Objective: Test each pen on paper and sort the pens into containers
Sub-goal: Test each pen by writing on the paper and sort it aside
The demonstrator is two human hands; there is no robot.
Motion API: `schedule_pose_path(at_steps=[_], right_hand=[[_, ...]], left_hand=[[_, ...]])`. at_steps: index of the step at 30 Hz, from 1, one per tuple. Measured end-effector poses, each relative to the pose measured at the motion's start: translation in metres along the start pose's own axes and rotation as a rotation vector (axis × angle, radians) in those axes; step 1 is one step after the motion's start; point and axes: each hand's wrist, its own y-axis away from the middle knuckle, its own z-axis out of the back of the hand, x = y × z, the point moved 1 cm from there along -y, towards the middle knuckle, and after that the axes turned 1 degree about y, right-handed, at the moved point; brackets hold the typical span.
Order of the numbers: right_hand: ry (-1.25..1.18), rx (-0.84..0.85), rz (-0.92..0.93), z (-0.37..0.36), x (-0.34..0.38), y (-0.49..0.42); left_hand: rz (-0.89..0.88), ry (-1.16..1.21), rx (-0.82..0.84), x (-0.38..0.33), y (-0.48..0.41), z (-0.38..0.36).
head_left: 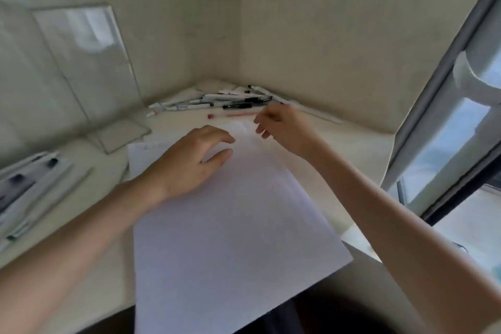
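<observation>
Two hands work over a pale bench [349, 149] set into a corner. The left hand [189, 160] lies flat with relaxed, slightly spread fingers on the sheet of paper [233, 230], probably to keep the sheet from sliding while pens are tried on it. The paper runs from the bench's near edge, which it overhangs, toward the middle. It looks unmarked, though blur could hide faint strokes, and a second sheet [143, 148] peeks out from under its left side. The right hand [284, 127] reaches to the far end of the paper with loosely curled fingers at the end of a red pen [230, 115]; blur makes it impossible to tell whether it is pinching that pen or only near it. Behind the red pen, the pile of pens [217, 100] sits against the far corner, mostly white barrels with a few black ones, likely the untested stock kept within reach. On the left, more pens [32, 187] lie side by side in what looks like a clear tray, perhaps already sorted. A clear container [119, 135] with a tall transparent back panel stands between that tray and the pile. Plain cream walls [311, 35] close in the bench, and a window frame [444, 122] rises on the right, letting in daylight.
</observation>
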Motion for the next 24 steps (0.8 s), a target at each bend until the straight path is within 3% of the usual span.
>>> schedule_pose_path(at_steps=[8,13,20,21,24], right_hand=[[0.429,-0.053,0.138,-0.062,-0.014,-0.082],[0.51,-0.028,0.204,-0.065,-0.019,-0.084],[0.284,-0.516,0.593,-0.042,0.024,-0.061],[0.163,-0.492,0.546,-0.041,0.032,-0.054],[-0.371,-0.191,0.186,-0.048,0.05,-0.04]], left_hand=[[0.07,-0.124,-0.01,0.039,0.015,-0.009],[0.056,-0.133,-0.04,0.043,0.016,-0.012],[0.077,-0.151,-0.148,0.044,0.018,-0.014],[0.092,-0.141,-0.173,0.044,0.018,-0.013],[0.132,-0.064,-0.228,0.038,0.019,-0.01]])
